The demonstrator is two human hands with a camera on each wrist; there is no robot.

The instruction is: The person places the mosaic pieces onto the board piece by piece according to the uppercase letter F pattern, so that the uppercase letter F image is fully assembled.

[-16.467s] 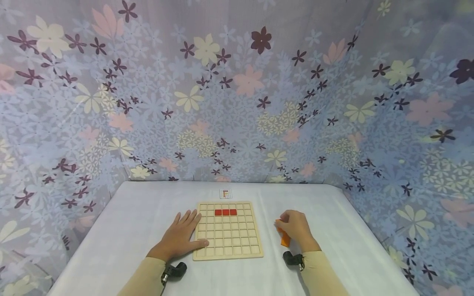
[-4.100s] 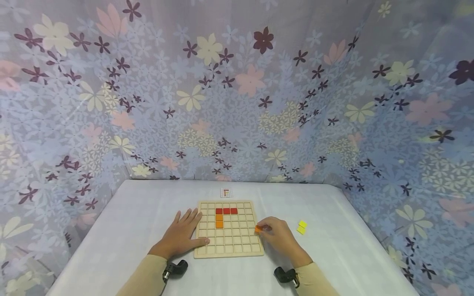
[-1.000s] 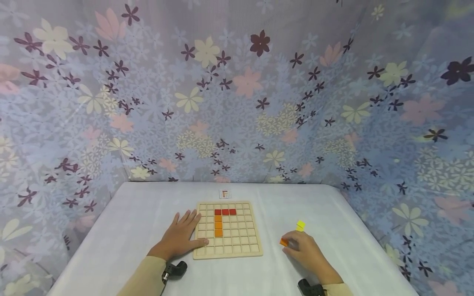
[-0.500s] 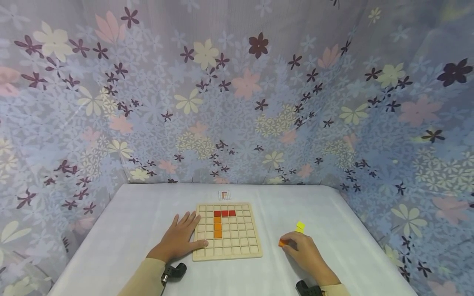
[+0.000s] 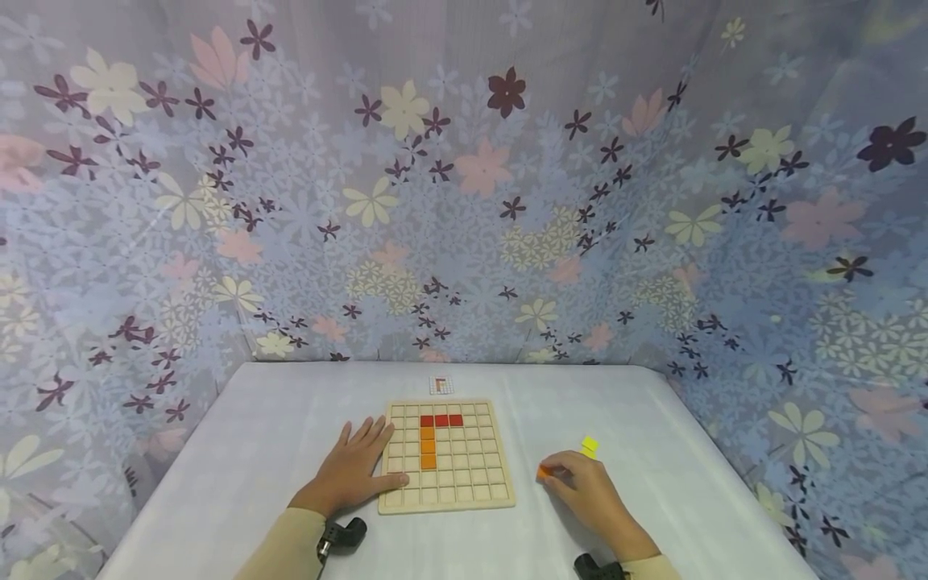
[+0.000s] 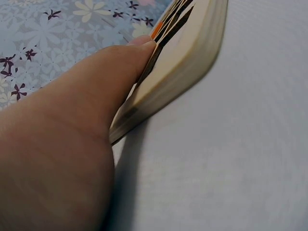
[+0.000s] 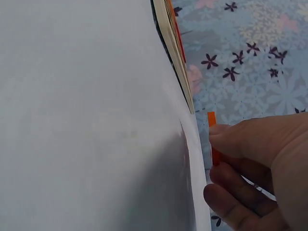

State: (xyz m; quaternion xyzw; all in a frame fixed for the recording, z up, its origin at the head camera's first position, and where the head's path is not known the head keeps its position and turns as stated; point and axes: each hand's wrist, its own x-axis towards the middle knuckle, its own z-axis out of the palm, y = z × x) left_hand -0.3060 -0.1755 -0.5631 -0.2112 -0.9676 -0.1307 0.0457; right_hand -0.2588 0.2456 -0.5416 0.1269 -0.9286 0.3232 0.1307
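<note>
My left hand (image 5: 353, 470) lies with fingers spread on the left edge of a wooden grid board (image 5: 474, 471), its thumb over the frame. Three red tiles (image 5: 442, 420) form a row in the board's upper part. Below the leftmost red one runs a column of three orange tiles (image 5: 428, 447). To the right of the board, my right hand (image 5: 589, 487) pinches another orange tile (image 7: 212, 119) between thumb and fingers. In the right wrist view this tile stands on edge, partly covered by the thumb. Two yellow tiles (image 5: 590, 445) lie just beyond the right hand.
A small pattern card (image 5: 441, 385) with red and orange squares on a grid lies behind the board. White cloth (image 5: 304, 411) covers the table. A flowered curtain (image 5: 464, 242) hangs along the table's back and sides.
Over the longer span, orange tiles have come onto the board below the red row, the third since four seconds ago. Lately the right hand has shifted slightly left with its orange tile; the left hand stays.
</note>
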